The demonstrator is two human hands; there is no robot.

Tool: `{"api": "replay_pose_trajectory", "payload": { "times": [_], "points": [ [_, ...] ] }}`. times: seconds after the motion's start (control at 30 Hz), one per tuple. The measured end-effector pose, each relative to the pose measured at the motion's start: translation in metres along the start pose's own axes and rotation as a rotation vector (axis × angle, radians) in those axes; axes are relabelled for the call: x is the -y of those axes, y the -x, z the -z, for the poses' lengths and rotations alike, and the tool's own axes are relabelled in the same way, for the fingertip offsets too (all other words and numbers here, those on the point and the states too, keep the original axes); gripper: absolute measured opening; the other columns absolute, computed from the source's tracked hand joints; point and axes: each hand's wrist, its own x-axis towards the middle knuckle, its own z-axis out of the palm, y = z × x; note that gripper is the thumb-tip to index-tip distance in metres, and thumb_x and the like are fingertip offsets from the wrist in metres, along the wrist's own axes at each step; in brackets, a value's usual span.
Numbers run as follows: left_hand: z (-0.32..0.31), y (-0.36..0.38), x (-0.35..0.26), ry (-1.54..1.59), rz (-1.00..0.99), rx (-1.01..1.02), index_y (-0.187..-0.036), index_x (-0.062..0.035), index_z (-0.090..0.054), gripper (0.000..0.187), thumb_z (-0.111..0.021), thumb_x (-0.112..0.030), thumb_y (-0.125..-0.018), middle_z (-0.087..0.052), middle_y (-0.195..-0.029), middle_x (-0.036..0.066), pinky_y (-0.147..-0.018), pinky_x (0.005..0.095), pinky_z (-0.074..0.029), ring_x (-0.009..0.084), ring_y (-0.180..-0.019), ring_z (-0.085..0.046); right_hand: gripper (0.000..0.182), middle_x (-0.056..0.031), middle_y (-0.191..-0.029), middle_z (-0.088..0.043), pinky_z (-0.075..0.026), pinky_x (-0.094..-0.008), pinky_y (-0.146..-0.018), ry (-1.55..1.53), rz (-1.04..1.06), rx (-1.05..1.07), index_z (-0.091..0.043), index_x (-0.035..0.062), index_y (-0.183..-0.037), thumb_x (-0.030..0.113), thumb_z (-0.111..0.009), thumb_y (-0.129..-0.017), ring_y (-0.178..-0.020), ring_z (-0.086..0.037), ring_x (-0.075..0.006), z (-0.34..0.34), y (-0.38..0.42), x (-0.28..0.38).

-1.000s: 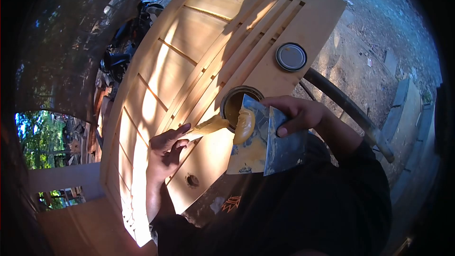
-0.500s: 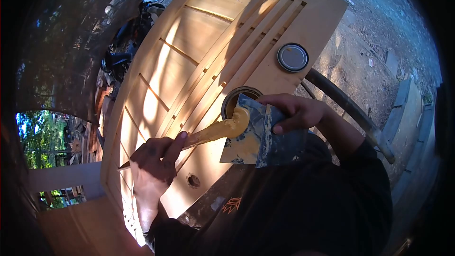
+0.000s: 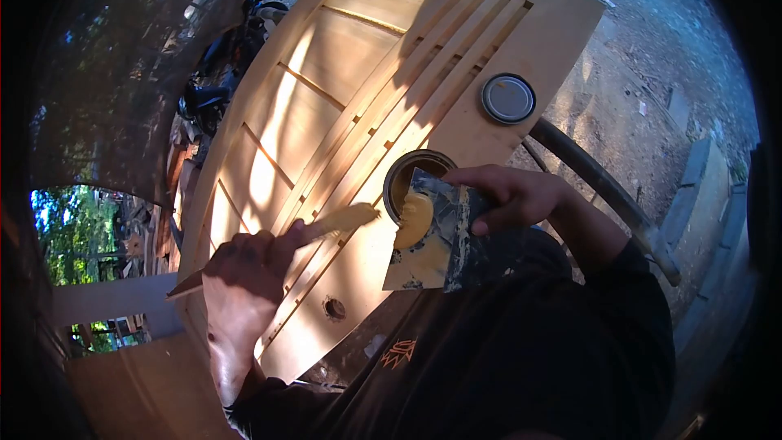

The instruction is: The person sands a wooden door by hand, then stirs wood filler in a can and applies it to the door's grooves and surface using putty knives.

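Observation:
My left hand [image 3: 244, 277] is closed around a flat wooden stick [image 3: 346, 218] whose far end is coated in yellowish putty. In my right hand [image 3: 517, 195], gripped at its dark edge, is a wide flat putty scraper [image 3: 428, 265]. A thick lump of putty [image 3: 415, 222] lies on the scraper's blade, and the stick's tip is apart from it, to its left. Partly behind the scraper stands an open round tin [image 3: 393, 178] on a wooden door panel [image 3: 314, 350]; its contents are mostly hidden.
The tin's round lid [image 3: 508, 99] lies on the panel further away. Long slats [image 3: 407, 118] and grooves run along the panel, and a round hole [image 3: 334, 309] is cut near me. A dark pole [image 3: 599, 175] sticks out at the right. A motorcycle [image 3: 208, 98] stands behind.
My left hand has drawn the stick left, away from the scraper, leaving the putty lump on the blade. My right hand holds the scraper in nearly the same place.

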Motion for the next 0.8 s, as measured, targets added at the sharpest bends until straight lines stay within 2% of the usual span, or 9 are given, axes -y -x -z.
{"api": "replay_pose_trajectory", "payload": {
  "times": [0.07,0.17,0.23,0.3,0.37,0.47,0.6,0.7,0.8],
  "points": [
    [-0.016,0.006,0.018,0.167,0.035,-0.034,-0.111,-0.0057,-0.063,0.036,-0.061,0.002,-0.076,-0.064,-0.075,0.005,-0.054,0.0317,-0.049,0.0208,-0.062,-0.060,0.057,-0.0100,-0.116,-0.055,-0.044,-0.0280,-0.090,-0.026,0.008,0.014,-0.033,-0.0023,-0.134,0.000,-0.060,-0.083,-0.105,-0.053,-0.0138,0.002,0.001,0.002],
    [-0.037,0.017,0.009,1.125,0.525,-0.066,-0.123,-0.0016,-0.053,0.047,-0.055,0.012,-0.078,-0.057,-0.071,0.004,-0.055,0.0249,-0.048,0.0112,-0.060,-0.056,0.058,-0.0100,-0.117,-0.054,-0.044,-0.0276,-0.091,-0.045,0.002,0.011,-0.033,-0.0021,-0.134,-0.001,-0.060,-0.083,-0.105,-0.053,-0.0135,0.004,0.002,-0.003],
    [-0.047,0.017,0.002,1.503,0.503,0.015,-0.127,0.0017,-0.046,0.047,-0.053,0.013,-0.082,-0.054,-0.075,0.003,-0.059,0.0225,-0.046,0.0080,-0.067,-0.054,0.057,-0.0098,-0.117,-0.054,-0.044,-0.0275,-0.091,-0.099,0.010,0.010,-0.033,-0.0018,-0.134,-0.001,-0.060,-0.083,-0.105,-0.052,-0.0134,0.001,0.001,-0.005],
    [-0.070,0.022,-0.002,1.785,0.456,0.062,-0.125,0.0024,-0.048,0.043,-0.055,0.009,-0.084,-0.056,-0.081,0.005,-0.065,0.0251,-0.048,0.0094,-0.073,-0.055,0.057,-0.0094,-0.117,-0.054,-0.044,-0.0276,-0.091,-0.121,0.023,0.013,-0.033,-0.0015,-0.134,-0.002,-0.060,-0.083,-0.106,-0.052,-0.0134,0.000,-0.001,-0.004],
    [-0.080,0.019,-0.006,1.801,0.439,0.151,-0.124,0.0029,-0.049,0.040,-0.058,0.002,-0.086,-0.058,-0.085,0.007,-0.066,0.0261,-0.046,0.0098,-0.071,-0.053,0.056,-0.0091,-0.118,-0.054,-0.044,-0.0278,-0.091,-0.114,0.041,0.017,-0.034,-0.0012,-0.134,-0.002,-0.059,-0.083,-0.106,-0.052,-0.0135,-0.001,0.000,-0.003],
    [-0.081,0.014,-0.016,1.830,0.385,0.045,-0.125,0.0026,-0.050,0.041,-0.060,-0.013,-0.088,-0.058,-0.083,0.005,-0.058,0.0229,-0.038,0.0076,-0.066,-0.048,0.056,-0.0090,-0.118,-0.053,-0.044,-0.0282,-0.092,-0.084,0.032,0.010,-0.034,-0.0007,-0.134,-0.002,-0.059,-0.084,-0.106,-0.052,-0.0137,-0.001,-0.001,-0.004],
    [-0.071,0.015,-0.014,1.733,0.410,0.285,-0.125,0.0000,-0.052,0.044,-0.061,-0.024,-0.088,-0.053,-0.070,0.000,-0.054,0.0233,-0.035,0.0064,-0.060,-0.043,0.055,-0.0096,-0.118,-0.053,-0.043,-0.0287,-0.092,-0.051,0.033,0.003,-0.034,-0.0008,-0.133,-0.001,-0.059,-0.084,-0.107,-0.051,-0.0142,-0.003,-0.001,-0.002],
    [-0.066,0.010,-0.015,1.503,0.385,0.252,-0.125,-0.0018,-0.053,0.046,-0.061,-0.027,-0.088,-0.047,-0.062,-0.002,-0.051,0.0243,-0.034,0.0060,-0.055,-0.039,0.054,-0.0100,-0.119,-0.053,-0.043,-0.0290,-0.092,0.011,0.044,-0.025,-0.035,-0.0012,-0.133,0.000,-0.059,-0.084,-0.107,-0.051,-0.0149,-0.006,-0.002,0.002],
    [-0.067,0.012,-0.016,1.475,0.446,0.258,-0.125,-0.0015,-0.053,0.045,-0.060,-0.027,-0.089,-0.045,-0.059,-0.003,-0.051,0.0240,-0.033,0.0058,-0.054,-0.038,0.055,-0.0111,-0.119,-0.052,-0.041,-0.0301,-0.094,0.073,0.051,-0.025,-0.035,-0.0014,-0.133,-0.001,-0.059,-0.084,-0.110,-0.049,-0.0162,-0.007,-0.003,0.006]
  ]
}}
